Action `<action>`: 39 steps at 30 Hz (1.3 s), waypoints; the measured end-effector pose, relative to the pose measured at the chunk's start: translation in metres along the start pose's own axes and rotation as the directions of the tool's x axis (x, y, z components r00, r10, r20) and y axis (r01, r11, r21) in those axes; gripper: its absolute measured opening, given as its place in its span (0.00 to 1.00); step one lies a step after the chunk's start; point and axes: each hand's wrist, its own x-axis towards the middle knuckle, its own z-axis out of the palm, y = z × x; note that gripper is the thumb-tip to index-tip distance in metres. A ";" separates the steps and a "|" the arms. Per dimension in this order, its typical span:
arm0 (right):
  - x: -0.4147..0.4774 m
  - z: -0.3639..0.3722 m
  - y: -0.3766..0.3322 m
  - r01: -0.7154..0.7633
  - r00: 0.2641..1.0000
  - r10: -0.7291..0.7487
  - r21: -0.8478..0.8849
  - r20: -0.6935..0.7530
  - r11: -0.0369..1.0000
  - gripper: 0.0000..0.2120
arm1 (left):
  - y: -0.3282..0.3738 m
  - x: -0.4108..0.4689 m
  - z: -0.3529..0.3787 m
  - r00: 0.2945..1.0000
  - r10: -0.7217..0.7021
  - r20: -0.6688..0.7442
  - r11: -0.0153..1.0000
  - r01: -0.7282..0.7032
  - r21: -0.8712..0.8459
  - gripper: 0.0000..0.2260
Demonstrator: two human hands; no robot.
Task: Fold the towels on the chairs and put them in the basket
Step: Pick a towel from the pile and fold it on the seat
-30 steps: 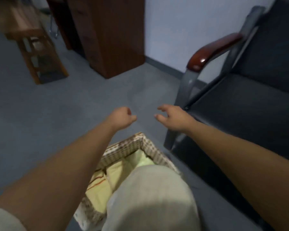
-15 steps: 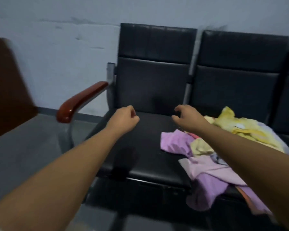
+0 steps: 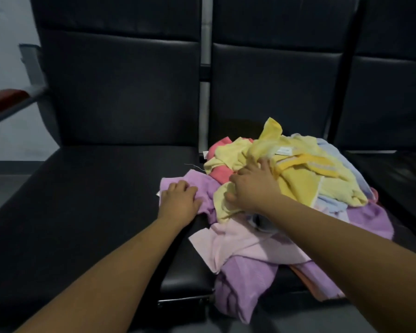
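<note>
Towel pile (image 3: 327, 188): lying heaped on the middle chair seat (image 3: 187, 277), at 4 o'clock in the view
Left hand (image 3: 179, 203): fingers (image 3: 178, 187) curling round the purple towel (image 3: 202, 181) at the pile's 9 o'clock edge
Right hand (image 3: 252, 188): fingers (image 3: 262, 164) spreading apart, pressing into the yellow towel (image 3: 296, 179) at 12 o'clock of the wrist

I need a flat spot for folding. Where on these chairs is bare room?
The left seat is bare from the armrest side to the purple towel the left hand grips. The right seat shows a bare strip. The middle seat is crowded: the towel pile under the right hand covers most of it.
</note>
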 end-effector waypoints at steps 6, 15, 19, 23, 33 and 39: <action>-0.005 0.007 -0.009 0.161 0.984 -0.150 -0.110 0.096 0.981 0.28 | -0.024 -0.004 -0.023 0.979 -0.149 -0.136 0.911 0.083 -0.403 0.05; -0.023 -0.013 -0.008 -0.007 0.992 0.015 0.056 -0.128 0.998 0.23 | -0.027 -0.066 -0.117 0.945 -0.231 -0.231 0.809 0.055 -0.585 0.07; -0.048 -0.032 -0.009 0.025 0.986 -0.015 0.056 -0.165 0.998 0.10 | -0.031 -0.087 -0.103 0.978 -0.203 -0.036 0.902 0.173 -0.396 0.08; -0.066 -0.048 -0.017 -0.018 0.957 0.109 0.319 -0.269 0.948 0.07 | -0.009 -0.099 -0.086 0.981 -0.191 0.036 0.875 0.187 -0.447 0.06; -0.097 -0.086 -0.049 0.165 0.938 0.190 0.854 -0.291 0.494 0.07 | 0.036 -0.100 -0.124 0.788 0.276 0.550 0.022 0.567 -0.823 0.34; -0.101 -0.076 -0.024 0.132 0.957 0.188 0.906 -0.223 0.402 0.17 | 0.036 -0.110 -0.095 0.914 0.249 0.322 0.080 0.311 -0.947 0.07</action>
